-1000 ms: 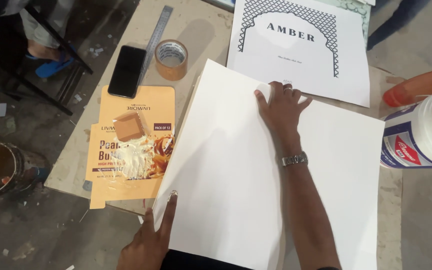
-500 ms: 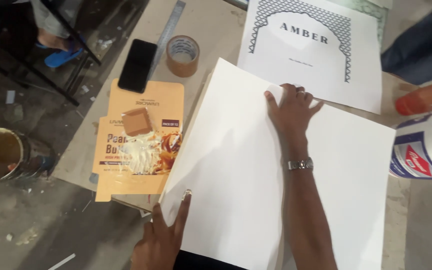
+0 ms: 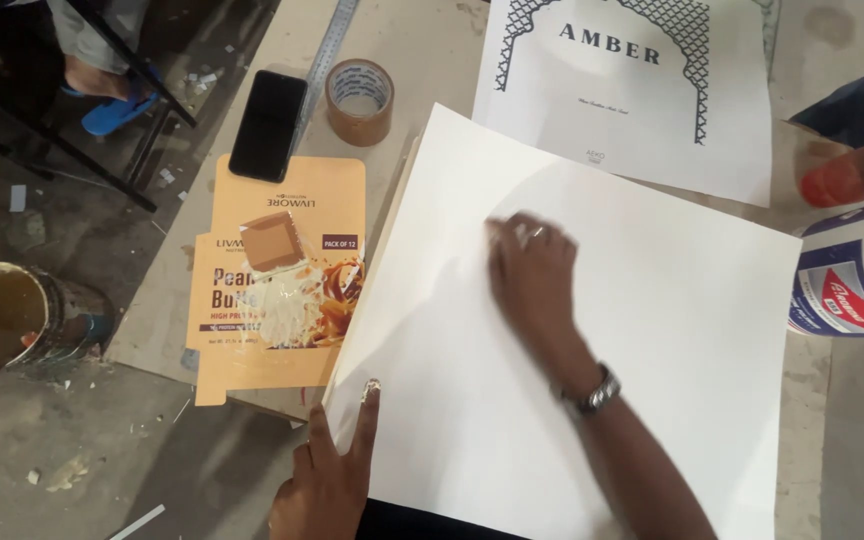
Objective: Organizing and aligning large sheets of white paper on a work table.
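Flat and spread, the right hand [image 3: 532, 275] pressed the large white paper sheet [image 3: 642, 330], while the left hand's [image 3: 327, 480] extended fingers [image 3: 366, 415] pinned its near corner.

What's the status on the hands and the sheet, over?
Right hand flat on large white paper sheet, fingers spread. Left hand pins its near-left corner. Flattened orange cardboard carton lies beside the sheet, touching its left edge.
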